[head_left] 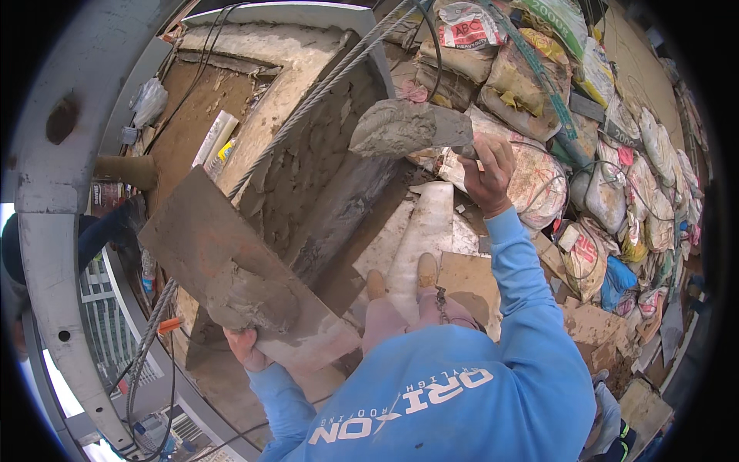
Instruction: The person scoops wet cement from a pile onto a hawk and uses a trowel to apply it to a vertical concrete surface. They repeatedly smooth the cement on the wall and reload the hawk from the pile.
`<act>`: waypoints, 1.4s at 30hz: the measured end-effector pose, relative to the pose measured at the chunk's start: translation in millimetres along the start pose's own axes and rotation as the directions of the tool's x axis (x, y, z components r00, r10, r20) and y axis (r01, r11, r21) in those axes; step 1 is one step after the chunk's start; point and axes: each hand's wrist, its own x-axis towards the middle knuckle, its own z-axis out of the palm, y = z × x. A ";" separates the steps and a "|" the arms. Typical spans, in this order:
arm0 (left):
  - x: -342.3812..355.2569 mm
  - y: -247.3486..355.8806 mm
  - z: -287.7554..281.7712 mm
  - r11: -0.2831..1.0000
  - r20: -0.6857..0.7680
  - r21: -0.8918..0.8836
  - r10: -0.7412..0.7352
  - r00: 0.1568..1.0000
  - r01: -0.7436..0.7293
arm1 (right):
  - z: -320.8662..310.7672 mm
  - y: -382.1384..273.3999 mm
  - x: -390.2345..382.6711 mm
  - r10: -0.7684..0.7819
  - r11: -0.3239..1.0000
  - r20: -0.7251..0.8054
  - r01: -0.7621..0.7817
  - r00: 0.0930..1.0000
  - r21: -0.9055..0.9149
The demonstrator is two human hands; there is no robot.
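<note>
The trowel [408, 127] carries a thick grey load of wet mortar [389, 129] on its blade, raised in front of a rough, partly plastered wall surface [308, 165]. The right hand [489, 165] has its grip closed around the trowel's handle, arm stretched out in a blue sleeve. The left hand [246, 346] grips the lower edge of a flat mortar board [231, 269], fingers curled under it; a smeared heap of mortar lies on the board (near the hand end). A steel cable [308, 100] runs diagonally across the wall, passing behind the board. To the right, a pile of sacks [608, 192] lies heaped on the floor, tied shut, contents hidden.
</note>
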 end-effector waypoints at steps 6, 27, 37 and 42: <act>-5.9 20.6 -14.1 0.992 -0.071 0.122 0.023 0.997 -0.015 | 92.5 -47.4 -98.2 0.500 0.729 0.139 -0.502 0.855 0.466; 5.4 19.0 -45.9 0.993 -0.030 0.106 -0.055 0.998 0.058 | 283.3 -170.2 -190.2 0.282 -0.711 0.942 -0.699 -0.180 0.080; 9.4 16.6 -58.2 0.981 -0.066 0.187 -0.049 0.997 0.061 | 341.0 -143.0 -129.4 0.340 -0.832 0.928 -0.509 -0.151 0.222; 6.0 17.8 -36.3 0.986 -0.056 0.126 -0.102 0.993 0.109 | 334.6 -207.8 -126.1 0.350 -0.740 0.928 -0.646 -0.131 0.187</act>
